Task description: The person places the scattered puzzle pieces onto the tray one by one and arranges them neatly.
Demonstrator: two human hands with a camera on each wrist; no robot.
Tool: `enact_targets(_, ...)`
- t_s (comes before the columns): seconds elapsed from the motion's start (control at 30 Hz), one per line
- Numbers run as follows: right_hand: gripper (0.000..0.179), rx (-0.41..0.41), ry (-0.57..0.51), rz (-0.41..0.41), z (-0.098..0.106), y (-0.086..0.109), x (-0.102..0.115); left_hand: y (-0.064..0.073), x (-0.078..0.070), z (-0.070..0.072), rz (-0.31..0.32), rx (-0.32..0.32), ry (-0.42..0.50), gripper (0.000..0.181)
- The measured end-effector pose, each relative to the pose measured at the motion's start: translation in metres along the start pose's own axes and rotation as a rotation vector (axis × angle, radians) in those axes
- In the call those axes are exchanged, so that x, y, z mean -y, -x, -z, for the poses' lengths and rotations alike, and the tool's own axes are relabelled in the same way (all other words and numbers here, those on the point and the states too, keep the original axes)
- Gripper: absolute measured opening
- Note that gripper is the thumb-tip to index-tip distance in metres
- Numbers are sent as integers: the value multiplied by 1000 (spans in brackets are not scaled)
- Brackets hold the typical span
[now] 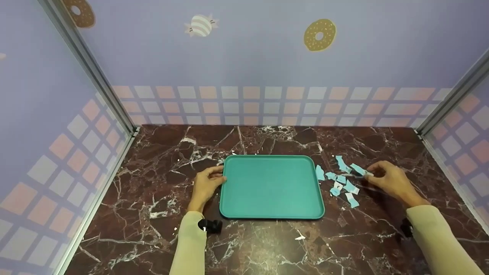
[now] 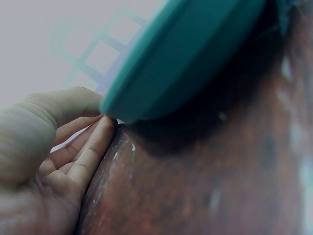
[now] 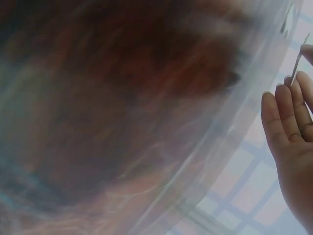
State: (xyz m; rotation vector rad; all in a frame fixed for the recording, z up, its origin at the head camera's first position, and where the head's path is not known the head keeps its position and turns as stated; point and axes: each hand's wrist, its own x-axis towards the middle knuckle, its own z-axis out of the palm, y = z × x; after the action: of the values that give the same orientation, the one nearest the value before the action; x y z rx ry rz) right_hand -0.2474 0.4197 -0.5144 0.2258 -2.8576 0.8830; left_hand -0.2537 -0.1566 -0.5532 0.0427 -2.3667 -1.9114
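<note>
A green rectangular tray (image 1: 271, 187) lies in the middle of the tabletop. At its left rim is my left hand (image 1: 206, 186), thumb on the upper edge and fingertips at the underside; the left wrist view shows that hand (image 2: 63, 147) pinching the tray's rim (image 2: 161, 63). My right hand (image 1: 393, 182) is to the right of the tray and pinches a light-blue paper scrap (image 1: 358, 169) by its end. Seen almost edge-on, a thin piece (image 3: 296, 66) sits between thumb and fingers of the right hand (image 3: 293, 127) in the right wrist view.
Several torn blue-and-white scraps (image 1: 341, 178) lie between the tray and my right hand, one (image 1: 319, 173) against the tray's right edge. A small white scrap (image 1: 300, 237) lies in front on the dark marbled table (image 1: 153, 244). Patterned walls (image 1: 259, 61) enclose the back and sides.
</note>
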Motion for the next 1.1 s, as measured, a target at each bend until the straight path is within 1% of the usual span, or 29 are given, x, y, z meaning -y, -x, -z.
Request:
enact_targets(0.13, 26, -19, -8, 40, -3, -6, 12, 0, 0, 0, -15, 1, 15, 40)
enact_targets(0.27, 23, -25, -25, 85, -9, -12, 24, 0, -1, -1, -16, -12, 17, 40)
enact_targets(0.5, 21, -4, -66, 134, -24, -17, 48, -2, 1, -4, -3, -26, -2, 40)
enact_targets(0.7, 19, 7, -83, 198, -36, -25, 69, -2, 0, -3, -30, -23, 1, 42)
enact_targets(0.93, 20, 35, -99, 272, -47, -33, 88, 0, -1, -3, -48, -13, -21, 42)
enact_targets(1.1, 19, 40, -94, 293, -56, -37, 98, 0, 1, -3, -44, -18, -12, 40)
